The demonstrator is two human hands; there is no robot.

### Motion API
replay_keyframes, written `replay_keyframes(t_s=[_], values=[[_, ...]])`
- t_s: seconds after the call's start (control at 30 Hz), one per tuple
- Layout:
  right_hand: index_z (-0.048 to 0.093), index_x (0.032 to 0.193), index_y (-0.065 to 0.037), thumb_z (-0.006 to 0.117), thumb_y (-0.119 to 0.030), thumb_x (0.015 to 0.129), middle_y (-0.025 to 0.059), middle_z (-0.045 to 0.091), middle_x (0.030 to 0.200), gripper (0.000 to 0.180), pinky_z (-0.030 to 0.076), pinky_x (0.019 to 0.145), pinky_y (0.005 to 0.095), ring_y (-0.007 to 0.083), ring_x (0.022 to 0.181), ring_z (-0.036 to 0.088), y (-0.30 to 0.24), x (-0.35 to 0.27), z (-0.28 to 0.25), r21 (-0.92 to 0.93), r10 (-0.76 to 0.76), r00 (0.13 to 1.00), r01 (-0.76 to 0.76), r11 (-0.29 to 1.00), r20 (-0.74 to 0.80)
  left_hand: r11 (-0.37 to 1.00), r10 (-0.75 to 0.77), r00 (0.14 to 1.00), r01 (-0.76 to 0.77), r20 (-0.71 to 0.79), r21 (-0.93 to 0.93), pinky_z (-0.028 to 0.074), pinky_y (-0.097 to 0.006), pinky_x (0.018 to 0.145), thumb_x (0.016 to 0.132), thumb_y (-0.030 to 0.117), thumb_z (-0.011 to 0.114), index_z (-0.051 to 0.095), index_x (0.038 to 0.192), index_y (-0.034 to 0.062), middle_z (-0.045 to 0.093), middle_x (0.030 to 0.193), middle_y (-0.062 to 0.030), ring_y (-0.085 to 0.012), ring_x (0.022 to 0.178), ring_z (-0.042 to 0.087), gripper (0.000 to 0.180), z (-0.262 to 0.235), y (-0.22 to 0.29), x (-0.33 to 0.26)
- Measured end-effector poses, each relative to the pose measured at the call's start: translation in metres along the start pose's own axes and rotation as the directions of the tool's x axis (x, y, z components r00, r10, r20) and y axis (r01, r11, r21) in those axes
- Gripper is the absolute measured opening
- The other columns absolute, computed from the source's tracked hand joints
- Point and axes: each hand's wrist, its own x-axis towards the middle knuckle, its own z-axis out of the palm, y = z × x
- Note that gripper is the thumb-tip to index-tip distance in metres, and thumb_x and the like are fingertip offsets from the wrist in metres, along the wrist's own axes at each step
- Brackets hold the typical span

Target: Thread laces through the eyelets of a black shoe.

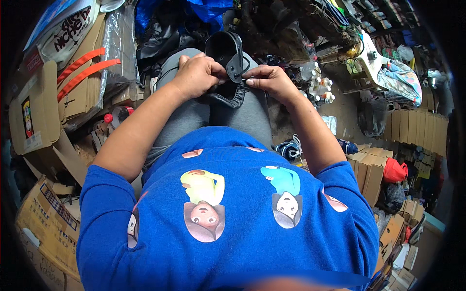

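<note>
A black shoe [234, 68] rests over my lap between my two hands, its dark opening and padded edge facing up. My left hand [198, 74] is closed, thumb and fingers pinching the shoe's left side. On the other side my right hand [273, 82] is closed in a pinch right at the shoe's edge. A thin dark strand seems to curve above its fingertips. What those fingertips hold is too small to make out.
Cardboard boxes [46, 228] are stacked on the left, beside flattened cardboard with orange straps [90, 68]. Black footwear [160, 41] lies beyond my knees. Several small bottles [320, 85] stand to the right, with a laced shoe [290, 148] nearer me and more boxes [367, 169] further right.
</note>
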Motion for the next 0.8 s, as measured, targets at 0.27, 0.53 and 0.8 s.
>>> replay_keyframes(t_s=[0.27, 0.53, 0.8], values=[[0.072, 0.097, -0.012, 0.071, -0.006, 0.076, 0.0002, 0.054, 0.076, 0.022, 0.044, 0.069, 0.0246, 0.0100, 0.074, 0.054, -0.019, -0.010, 0.009, -0.489, -0.189, 0.981, 0.142, 0.861, -0.048, 0.996, 0.057, 0.998, -0.055, -0.031, 0.066, 0.029, -0.040, 0.085, 0.073, 0.026, 0.067, 0.073, 0.090, 0.0198, 0.063, 0.083, 0.0006, -0.0210, 0.092, 0.053, 0.018, -0.004, 0.001, -0.021], [0.072, 0.098, -0.015, 0.071, -0.009, 0.076, -0.0001, 0.051, 0.073, 0.023, 0.042, 0.067, 0.0251, 0.0107, 0.071, 0.050, -0.026, -0.015, 0.012, -0.550, -0.174, 0.983, 0.115, 0.827, -0.056, 0.986, -0.085, 0.994, 0.076, -0.061, -0.148, 0.038, -0.036, 0.084, 0.073, 0.020, 0.068, 0.072, 0.090, 0.0122, 0.067, 0.084, -0.0055, -0.0214, 0.091, 0.057, 0.019, -0.011, 0.023, -0.034], [0.070, 0.104, -0.009, 0.070, -0.012, 0.080, 0.0002, 0.054, 0.083, 0.024, 0.042, 0.074, 0.0249, 0.0101, 0.080, 0.051, -0.019, -0.002, -0.005, -0.256, 0.002, 0.994, 0.025, 0.966, 0.107, 0.988, -0.099, 0.992, 0.088, -0.082, -0.125, 0.027, -0.036, 0.085, 0.072, 0.023, 0.069, 0.073, 0.088, 0.0167, 0.067, 0.081, -0.0004, -0.0183, 0.091, 0.053, 0.017, -0.011, 0.008, -0.022]])
